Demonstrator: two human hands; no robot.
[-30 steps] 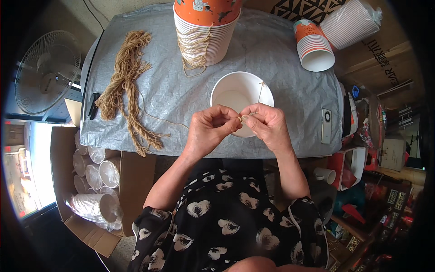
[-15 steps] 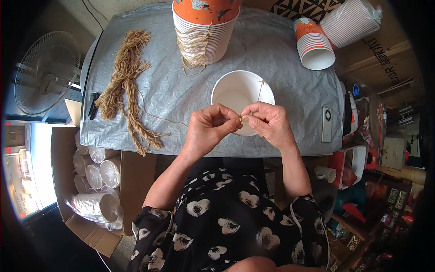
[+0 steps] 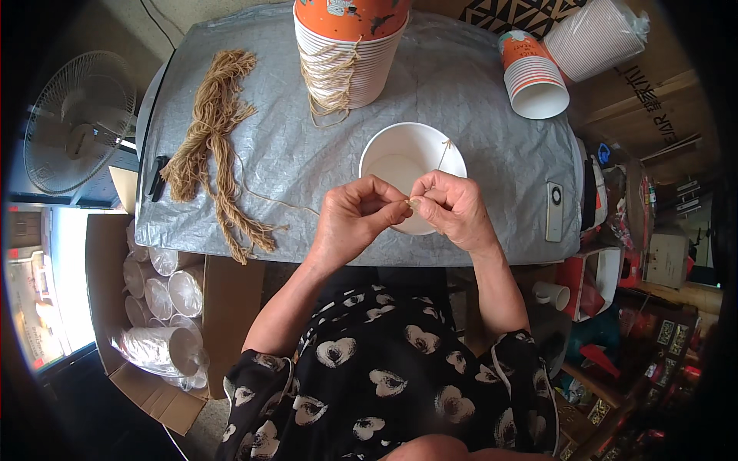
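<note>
A white paper bucket (image 3: pixel 384 144) stands on the table just beyond my hands, its mouth facing up. Thin tan twine (image 3: pixel 443 156) is knotted at the right side of its rim and runs down inside toward my right hand (image 3: pixel 453 211). My left hand (image 3: pixel 354 219) meets the right over the near rim, thumbs and fingertips pinched together. Both pinch the twine's end there, though the fingers mostly hide it. Left of the hands, a thick bundle of tan twine (image 3: pixel 204 123) lies spread out, one loose strand reaching toward my left wrist.
A tall stack of paper buckets (image 3: pixel 346 77), orange on top with twine draped over it, stands behind. Further right lie an orange bucket stack (image 3: pixel 534 77) and a wrapped stack (image 3: pixel 596 38). A phone-like device (image 3: pixel 554 211) and a black clip-like object (image 3: pixel 157 179) rest near opposite table sides.
Both hands stay pinched together at nearly the same spot, with only slight finger movement. The right hand's fingers have shifted a little. The bucket looks almost unmoved.
</note>
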